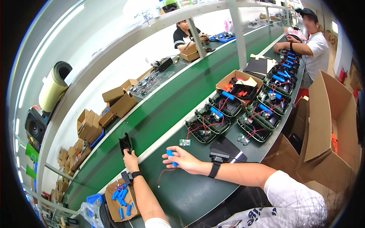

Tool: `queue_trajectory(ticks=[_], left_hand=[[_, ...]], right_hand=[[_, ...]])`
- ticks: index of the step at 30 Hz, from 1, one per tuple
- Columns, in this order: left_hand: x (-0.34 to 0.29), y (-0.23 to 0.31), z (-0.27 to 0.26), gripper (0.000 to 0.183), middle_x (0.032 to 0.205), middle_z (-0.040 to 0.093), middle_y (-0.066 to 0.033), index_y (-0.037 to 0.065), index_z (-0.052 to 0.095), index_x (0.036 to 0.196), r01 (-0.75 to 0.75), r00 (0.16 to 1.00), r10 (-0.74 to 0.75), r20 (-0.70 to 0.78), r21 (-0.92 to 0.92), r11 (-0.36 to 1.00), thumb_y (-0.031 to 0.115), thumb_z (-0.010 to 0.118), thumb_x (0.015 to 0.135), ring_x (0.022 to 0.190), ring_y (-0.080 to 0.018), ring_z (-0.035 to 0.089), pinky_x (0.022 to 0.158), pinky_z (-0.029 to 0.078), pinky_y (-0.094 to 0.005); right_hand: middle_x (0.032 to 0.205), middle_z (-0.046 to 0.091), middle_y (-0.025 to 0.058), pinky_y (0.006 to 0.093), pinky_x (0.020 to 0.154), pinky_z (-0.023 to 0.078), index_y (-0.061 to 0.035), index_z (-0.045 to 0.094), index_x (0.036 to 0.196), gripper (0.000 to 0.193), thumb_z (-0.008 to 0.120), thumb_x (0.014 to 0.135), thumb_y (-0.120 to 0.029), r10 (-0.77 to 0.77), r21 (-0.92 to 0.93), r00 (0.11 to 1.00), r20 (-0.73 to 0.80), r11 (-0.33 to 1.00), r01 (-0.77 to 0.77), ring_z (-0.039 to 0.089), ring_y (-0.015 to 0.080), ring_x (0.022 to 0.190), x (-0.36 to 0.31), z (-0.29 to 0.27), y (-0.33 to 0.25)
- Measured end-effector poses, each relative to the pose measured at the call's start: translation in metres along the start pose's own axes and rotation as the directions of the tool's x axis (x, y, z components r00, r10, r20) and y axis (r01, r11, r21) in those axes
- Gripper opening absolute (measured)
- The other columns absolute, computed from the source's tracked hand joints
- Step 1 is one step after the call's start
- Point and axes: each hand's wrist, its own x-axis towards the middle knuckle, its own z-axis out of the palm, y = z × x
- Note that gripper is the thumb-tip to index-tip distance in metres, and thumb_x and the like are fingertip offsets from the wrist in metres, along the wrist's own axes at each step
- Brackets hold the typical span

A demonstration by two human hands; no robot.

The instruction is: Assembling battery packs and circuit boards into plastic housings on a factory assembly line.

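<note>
My right hand [187, 160] is closed around a blue cylindrical battery [172, 158], held above the dark green worktop. A thin red wire [163, 173] with a small white plug trails below that hand. At the edge of the green conveyor belt, my left hand [130, 161] grips the lower end of a black plastic part [125, 143], whose full shape I cannot make out. Beside my left forearm, a cardboard box [133, 213] holds several more blue batteries [121, 196]. Right of my hands sit open dark green housings [205, 131] with red wires, and a small circuit board [185, 142].
More housings [279, 81] line the worktop toward a co-worker [317, 49] at the far right. Another person [184, 38] sits across the belt [163, 104]. Large cardboard boxes [323, 114] stand at the right. Black sheets [228, 149] lie near my right wrist.
</note>
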Motion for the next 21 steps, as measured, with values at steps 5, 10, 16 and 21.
queue_trajectory(ticks=[5, 10, 16, 21], left_hand=[[0.004, -0.017, -0.005, 0.031, 0.099, 0.070, -0.0200, 0.010, 0.054, 0.112, -0.226, 0.959, 0.201, -0.199, -0.109, 0.968, 0.022, 0.074, 0.092, 0.094, -0.0445, 0.067, 0.077, 0.051, -0.0543], [-0.019, 0.009, -0.029, 0.029, 0.080, 0.067, -0.0140, 0.009, 0.054, 0.108, -0.246, 0.949, 0.216, -0.229, -0.112, 0.963, 0.023, 0.075, 0.092, 0.077, -0.0388, 0.065, 0.066, 0.048, -0.0517], [-0.091, 0.056, -0.098, 0.026, 0.064, 0.050, -0.0077, 0.006, 0.054, 0.102, -0.386, 0.906, 0.339, -0.252, -0.171, 0.906, 0.019, 0.074, 0.092, 0.058, -0.0275, 0.051, 0.057, 0.039, -0.0466], [-0.159, 0.056, -0.114, 0.029, 0.061, 0.048, -0.0078, 0.003, 0.054, 0.105, -0.441, 0.895, 0.420, -0.150, -0.161, 0.883, 0.017, 0.075, 0.091, 0.058, -0.0288, 0.051, 0.058, 0.039, -0.0453]], right_hand=[[0.127, 0.064, 0.0125, 0.0316, 0.089, 0.055, 0.0004, 0.042, 0.139, 0.038, 0.054, 0.106, -0.015, -0.028, -0.122, 1.000, 0.004, 0.992, 0.028, 0.064, 0.0180, 0.110, 0.011, 0.002, 0.009], [0.118, 0.068, 0.0063, 0.0255, 0.078, 0.047, -0.0037, 0.052, 0.129, 0.032, 0.057, 0.105, -0.025, -0.070, -0.264, 0.997, -0.024, 0.963, 0.061, 0.057, 0.0081, 0.089, 0.020, -0.010, 0.014], [0.093, 0.059, 0.0001, 0.0256, 0.074, 0.048, -0.0052, 0.055, 0.124, 0.028, 0.056, 0.106, -0.026, -0.097, -0.286, 0.994, -0.053, 0.955, 0.077, 0.056, 0.0074, 0.084, 0.015, -0.009, 0.004], [0.092, 0.056, 0.0006, 0.0231, 0.057, 0.047, -0.0093, 0.050, 0.130, 0.032, 0.054, 0.107, -0.030, -0.096, -0.160, 0.994, -0.060, 0.983, 0.086, 0.057, 0.0071, 0.071, 0.000, 0.003, -0.009]])
